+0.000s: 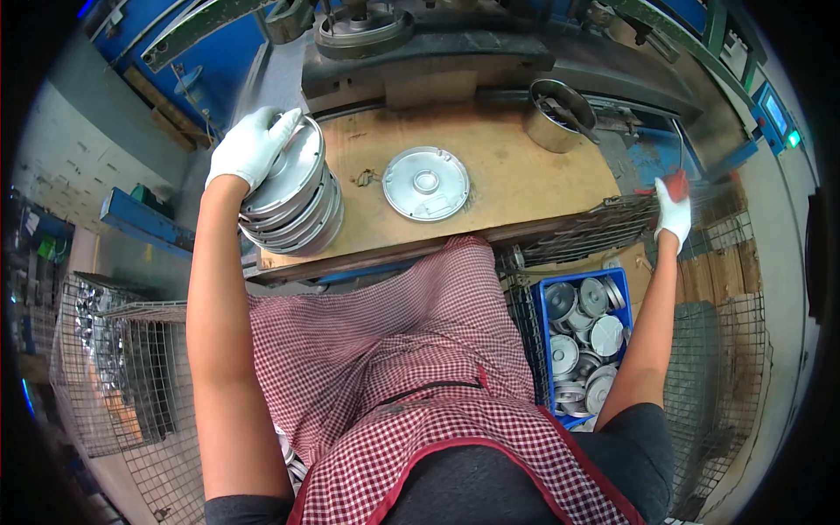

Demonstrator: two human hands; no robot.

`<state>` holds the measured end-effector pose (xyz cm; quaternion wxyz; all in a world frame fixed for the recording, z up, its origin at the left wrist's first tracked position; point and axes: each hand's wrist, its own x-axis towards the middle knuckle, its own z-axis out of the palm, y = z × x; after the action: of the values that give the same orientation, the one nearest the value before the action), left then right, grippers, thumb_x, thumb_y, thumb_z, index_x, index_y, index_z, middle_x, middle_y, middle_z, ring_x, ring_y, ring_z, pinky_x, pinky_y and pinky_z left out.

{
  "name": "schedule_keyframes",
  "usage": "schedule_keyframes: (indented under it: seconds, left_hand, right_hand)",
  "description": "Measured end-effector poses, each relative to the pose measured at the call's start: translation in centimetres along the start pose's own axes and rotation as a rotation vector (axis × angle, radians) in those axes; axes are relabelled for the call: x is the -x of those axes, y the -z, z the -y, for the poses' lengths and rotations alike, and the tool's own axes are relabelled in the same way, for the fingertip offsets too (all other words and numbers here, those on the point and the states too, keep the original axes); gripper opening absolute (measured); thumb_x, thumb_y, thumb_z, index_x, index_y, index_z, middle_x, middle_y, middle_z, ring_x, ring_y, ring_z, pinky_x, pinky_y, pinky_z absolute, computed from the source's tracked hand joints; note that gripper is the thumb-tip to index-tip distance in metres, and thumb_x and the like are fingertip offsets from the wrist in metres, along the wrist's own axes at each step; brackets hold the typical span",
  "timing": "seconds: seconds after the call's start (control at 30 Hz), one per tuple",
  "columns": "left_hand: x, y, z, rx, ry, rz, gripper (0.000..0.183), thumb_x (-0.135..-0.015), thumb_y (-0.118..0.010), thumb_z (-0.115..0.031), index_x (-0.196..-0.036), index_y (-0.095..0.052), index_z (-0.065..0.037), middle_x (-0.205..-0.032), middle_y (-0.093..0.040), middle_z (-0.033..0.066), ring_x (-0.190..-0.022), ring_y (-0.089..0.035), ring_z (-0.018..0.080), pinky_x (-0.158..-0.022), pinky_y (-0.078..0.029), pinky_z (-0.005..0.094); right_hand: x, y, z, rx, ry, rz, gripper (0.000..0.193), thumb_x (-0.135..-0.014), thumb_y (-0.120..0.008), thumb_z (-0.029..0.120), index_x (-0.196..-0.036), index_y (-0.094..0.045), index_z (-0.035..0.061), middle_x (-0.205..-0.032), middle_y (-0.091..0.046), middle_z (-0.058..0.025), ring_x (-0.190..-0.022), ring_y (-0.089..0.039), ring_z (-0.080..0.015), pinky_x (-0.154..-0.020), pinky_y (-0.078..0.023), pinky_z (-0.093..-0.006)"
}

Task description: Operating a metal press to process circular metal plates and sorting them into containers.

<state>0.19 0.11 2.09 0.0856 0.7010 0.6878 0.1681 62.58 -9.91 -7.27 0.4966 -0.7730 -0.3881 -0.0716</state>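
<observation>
My left hand, in a white glove, grips the rim of the top round metal disc. This disc rests tilted on a leaning stack of similar discs at the left end of the wooden board. To the right of the stack, a single silver disc with a raised centre ring lies flat on the board. Far to the right, my gloved right hand is closed round a red-handled tool. A thin rod rises beside the red handle; the tool's exact kind is unclear.
A metal pot holding dark items stands at the board's back right. Behind is a heavy press. A blue crate of discs sits below right, beside wire baskets. Another wire basket stands at the left.
</observation>
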Motion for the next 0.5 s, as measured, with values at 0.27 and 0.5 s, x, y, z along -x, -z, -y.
schedule_keyframes:
  seconds: [0.27, 0.5]
  left_hand:
    - [0.0, -0.1, -0.1, 0.021, 0.005, -0.015, 0.059, -0.090, -0.046, -0.058, -0.113, -0.065, -0.008, -0.102, -0.067, 0.0181, -0.100, -0.063, 0.0339, -0.089, -0.046, 0.0379]
    - [0.2, 0.1, -0.3, 0.032, 0.026, -0.023, 0.058, -0.090, -0.046, -0.057, -0.114, -0.065, -0.008, -0.099, -0.068, 0.0169, -0.099, -0.063, 0.0329, -0.088, -0.046, 0.0373]
  right_hand:
    - [9.3, -4.7, 6.6, -0.125, 0.145, -0.140, 0.036, -0.080, -0.073, 0.028, -0.107, -0.067, 0.0049, -0.108, -0.065, -0.0137, -0.100, -0.061, -0.0287, -0.092, -0.046, -0.0366]
    - [15.0, -13.6, 19.0, 0.402, 0.213, 1.035, 0.063, -0.082, -0.054, 0.062, -0.111, -0.066, 0.0069, -0.114, -0.065, -0.0168, -0.105, -0.061, -0.0337, -0.092, -0.047, -0.0400]
